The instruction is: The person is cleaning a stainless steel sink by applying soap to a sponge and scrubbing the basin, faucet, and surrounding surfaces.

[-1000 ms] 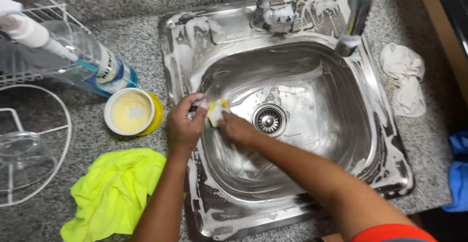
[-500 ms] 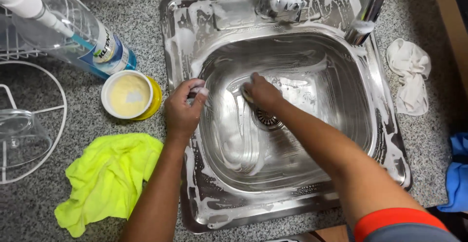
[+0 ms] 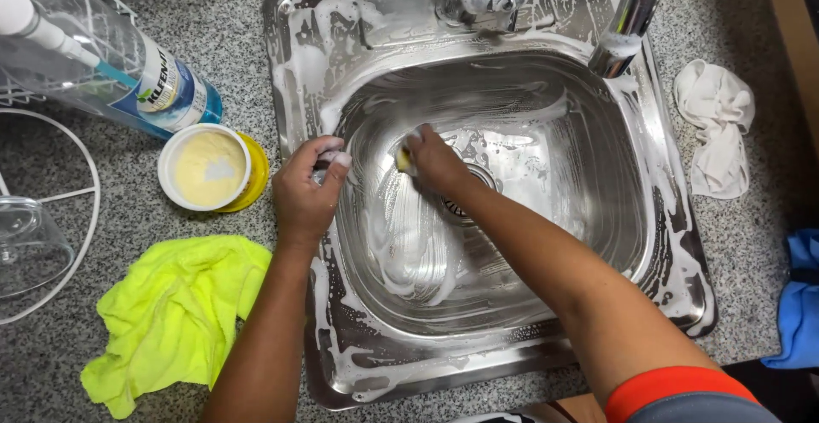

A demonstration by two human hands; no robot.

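Note:
A soapy stainless steel sink (image 3: 674,244) fills the middle of the granite counter. Down in the basin, my right hand (image 3: 435,160) presses a yellow sponge (image 3: 403,159) against the left inner wall, next to the drain (image 3: 465,188). White foam streaks run down that wall below the sponge. On the sink's left rim rests my left hand (image 3: 305,193), fingers curled over the edge, with foam on the fingertips.
Left of the sink stand a round tub of yellow cleaning paste (image 3: 209,167), a clear spray bottle (image 3: 111,60) lying on its side, a yellow-green cloth (image 3: 175,312) and a wire rack with a glass (image 3: 26,240). A white rag (image 3: 715,120) and a blue cloth (image 3: 798,299) lie to the right. The foam-covered faucet (image 3: 627,14) stands at the back.
My right hand has moved with the sponge across the basin toward the drain and then back to the left wall, leaving foam streaks. My left hand has stayed on the left rim.

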